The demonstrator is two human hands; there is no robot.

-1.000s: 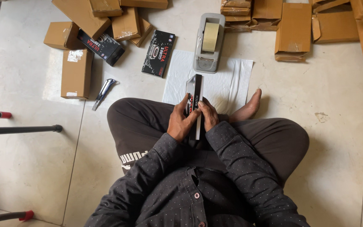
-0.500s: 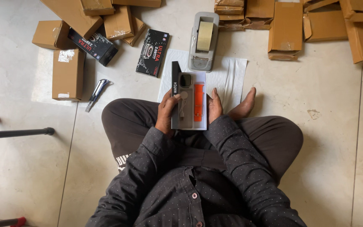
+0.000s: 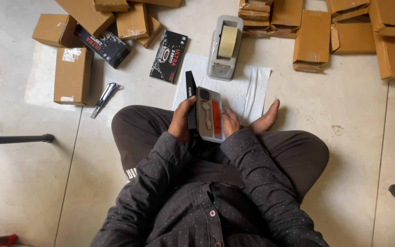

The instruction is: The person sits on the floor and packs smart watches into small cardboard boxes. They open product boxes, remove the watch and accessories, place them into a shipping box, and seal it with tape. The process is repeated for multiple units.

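I sit cross-legged on the floor with an open long product box in my lap. My left hand [image 3: 182, 120] grips its black lid [image 3: 190, 98], which stands on edge along the left side. My right hand [image 3: 230, 121] holds the right side of the grey inner tray [image 3: 209, 114], which shows a smartwatch with a pale strap and an orange strip. Both hands rest over my knees, just below a white sheet [image 3: 248, 87] spread on the floor.
A grey tape dispenser [image 3: 225, 48] stands on the white sheet. Two more black product boxes [image 3: 168, 56] [image 3: 102, 45] lie to the upper left among brown cartons [image 3: 72, 75]. A utility knife [image 3: 105, 98] lies left of my knee. More cartons [image 3: 314, 39] lie stacked at top right.
The box was shut and held upright between both hands; it was then opened, and the tray with the watch now faces up, the lid swung to the left.
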